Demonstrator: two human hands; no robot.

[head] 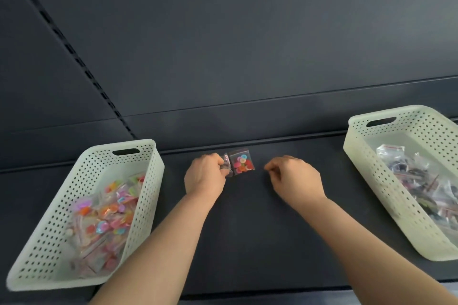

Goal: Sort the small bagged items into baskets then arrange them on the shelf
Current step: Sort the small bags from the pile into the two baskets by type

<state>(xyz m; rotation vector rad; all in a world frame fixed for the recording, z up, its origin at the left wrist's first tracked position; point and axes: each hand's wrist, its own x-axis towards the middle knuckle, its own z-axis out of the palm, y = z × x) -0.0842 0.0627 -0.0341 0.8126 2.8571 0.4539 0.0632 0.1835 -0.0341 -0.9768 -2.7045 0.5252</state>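
So the left hand (205, 176) had its fingers curled round a little clear bag (226, 164), touching a bag of colourful dots (242, 163) that lay flat on the dark shelf (247, 230). The right hand (295, 177) sat curled up near that one, nothing in it as far as I could see. The left basket (104, 156) had the colourful bags and the right basket (409, 119) the darker ones

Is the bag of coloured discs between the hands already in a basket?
No, the bag of coloured discs lies on the bare dark shelf, beside the left hand.
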